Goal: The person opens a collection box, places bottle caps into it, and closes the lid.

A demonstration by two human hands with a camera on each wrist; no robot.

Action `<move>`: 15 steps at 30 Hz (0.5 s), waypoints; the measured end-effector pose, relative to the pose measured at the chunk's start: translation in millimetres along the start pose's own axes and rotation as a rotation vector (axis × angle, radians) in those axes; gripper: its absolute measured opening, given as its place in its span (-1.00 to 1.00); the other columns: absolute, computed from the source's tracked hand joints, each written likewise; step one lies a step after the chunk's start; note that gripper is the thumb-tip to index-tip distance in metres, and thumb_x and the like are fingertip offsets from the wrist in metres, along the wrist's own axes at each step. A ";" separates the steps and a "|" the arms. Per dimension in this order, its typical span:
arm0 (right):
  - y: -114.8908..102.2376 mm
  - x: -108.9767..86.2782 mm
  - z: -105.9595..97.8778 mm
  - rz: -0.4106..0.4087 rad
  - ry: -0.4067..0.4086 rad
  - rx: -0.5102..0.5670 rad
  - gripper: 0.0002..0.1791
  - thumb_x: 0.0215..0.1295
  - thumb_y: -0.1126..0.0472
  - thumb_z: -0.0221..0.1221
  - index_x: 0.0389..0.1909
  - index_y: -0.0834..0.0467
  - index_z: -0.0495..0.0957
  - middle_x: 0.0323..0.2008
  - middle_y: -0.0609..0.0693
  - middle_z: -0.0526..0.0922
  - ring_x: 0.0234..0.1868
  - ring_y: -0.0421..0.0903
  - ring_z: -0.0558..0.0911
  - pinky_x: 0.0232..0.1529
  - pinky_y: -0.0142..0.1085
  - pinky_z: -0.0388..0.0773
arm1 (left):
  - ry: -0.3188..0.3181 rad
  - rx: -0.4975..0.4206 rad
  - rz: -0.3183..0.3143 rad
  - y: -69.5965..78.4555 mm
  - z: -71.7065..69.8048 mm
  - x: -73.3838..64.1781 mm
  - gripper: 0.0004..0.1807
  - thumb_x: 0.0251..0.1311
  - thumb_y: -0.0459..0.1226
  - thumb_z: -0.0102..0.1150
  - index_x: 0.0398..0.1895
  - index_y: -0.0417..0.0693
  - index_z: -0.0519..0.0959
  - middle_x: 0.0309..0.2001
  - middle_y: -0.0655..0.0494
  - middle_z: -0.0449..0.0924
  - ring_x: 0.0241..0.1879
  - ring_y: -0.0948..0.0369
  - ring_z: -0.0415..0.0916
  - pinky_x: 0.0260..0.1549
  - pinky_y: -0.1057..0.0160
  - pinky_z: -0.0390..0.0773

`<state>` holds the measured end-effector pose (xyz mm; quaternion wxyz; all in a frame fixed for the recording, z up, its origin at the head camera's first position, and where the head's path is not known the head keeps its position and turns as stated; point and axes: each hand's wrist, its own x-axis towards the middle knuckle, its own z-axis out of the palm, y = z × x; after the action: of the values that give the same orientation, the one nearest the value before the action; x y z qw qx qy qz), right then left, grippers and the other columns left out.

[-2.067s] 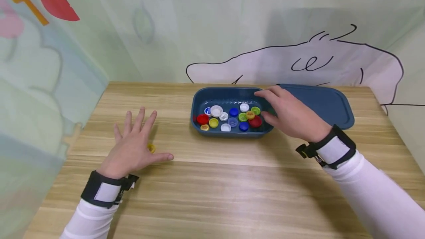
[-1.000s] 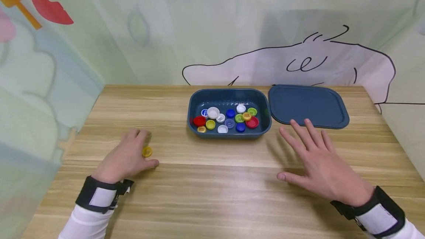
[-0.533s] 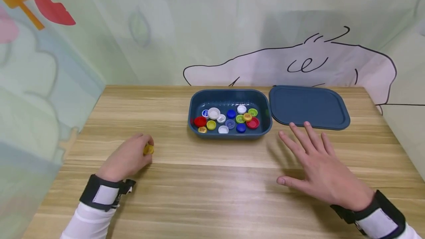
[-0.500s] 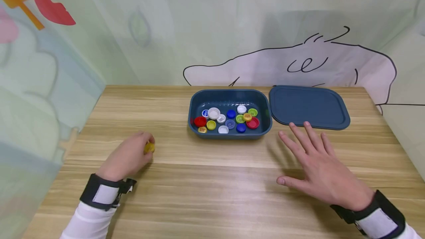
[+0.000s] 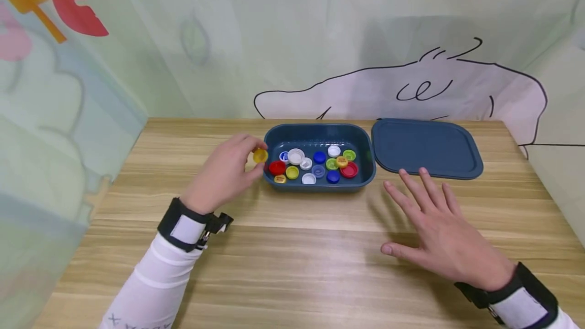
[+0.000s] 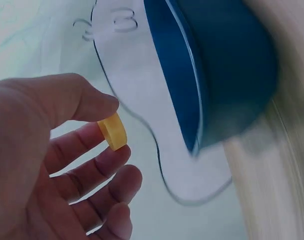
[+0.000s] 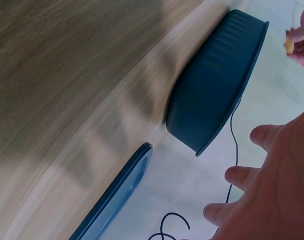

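Observation:
My left hand (image 5: 227,171) pinches a yellow bottle cap (image 5: 260,155) between thumb and fingers, at the left rim of a dark blue box (image 5: 320,187). In the left wrist view the cap (image 6: 114,132) shows edge-on under the thumb, with the box wall (image 6: 236,75) beside it. Several bottle caps in white, blue, red, green and yellow lie inside the box, among them a red cap (image 5: 277,167) near its left end. My right hand (image 5: 450,232) has its fingers spread, palm down, right of the box, and holds nothing.
A flat dark blue lid (image 5: 425,149) lies on the wooden table (image 5: 292,268) just right of the box, beyond my right fingertips. Behind the table's back edge hangs a printed cloth (image 5: 292,39), and another cloth side borders the left.
My left hand has picked up the yellow cap from the table and carried it right and away from me to the box. The right hand drew back from the box, then stayed still.

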<state>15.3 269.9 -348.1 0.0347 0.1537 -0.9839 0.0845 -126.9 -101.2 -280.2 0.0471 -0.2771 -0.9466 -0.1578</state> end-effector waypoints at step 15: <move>0.2 -3.1 -1.3 0.001 -0.001 -0.013 0.14 -0.10 -0.56 0.07 0.47 -0.19 -0.14 0.51 -0.05 -0.29 0.50 0.09 -0.36 0.35 0.08 -0.68 | -0.136 0.117 0.087 37.5 51.1 40.8 -0.43 0.11 -0.03 0.21 0.22 0.10 0.41 0.08 0.13 0.47 0.06 0.11 0.34 0.00 0.02 0.34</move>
<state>18.2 271.2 -347.1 0.0350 0.1528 -0.9846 0.0778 -141.0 -33.9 -311.1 0.0058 -0.3249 -0.9423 -0.0809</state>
